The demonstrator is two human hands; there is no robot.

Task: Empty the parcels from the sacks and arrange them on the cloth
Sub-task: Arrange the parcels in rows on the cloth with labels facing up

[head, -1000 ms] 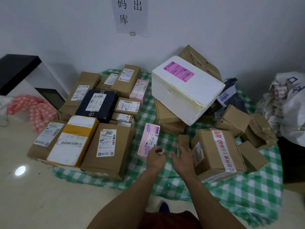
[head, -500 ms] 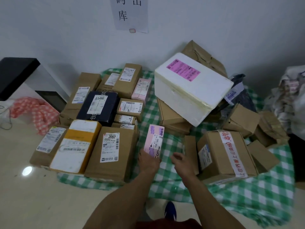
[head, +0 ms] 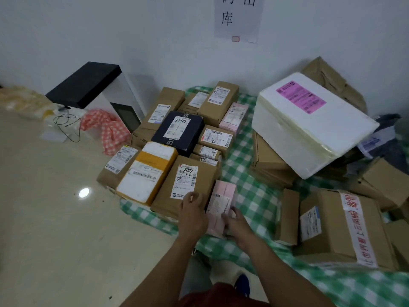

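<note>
Head view: green-checked cloth (head: 254,196) on floor, carrying taped cardboard cartons.
Pink parcel (head: 221,200): slim rectangular box at cloth's near edge, against brown carton (head: 205,173).
Hands: left hand (head: 192,216) and right hand (head: 238,220) both clasp its near end.

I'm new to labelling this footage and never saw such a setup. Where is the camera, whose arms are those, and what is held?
No machine here: a person works bare-handed. The one camera sits on their head, looking forward and down, so the arms coming in from below are their own. Their left hand and right hand hold a pink parcel over the green checked cloth, beside the brown box labelled 2097. Many parcels lie on the cloth: neat rows on the left, including a dark blue box, and a looser heap on the right topped by a white foam box.
</note>
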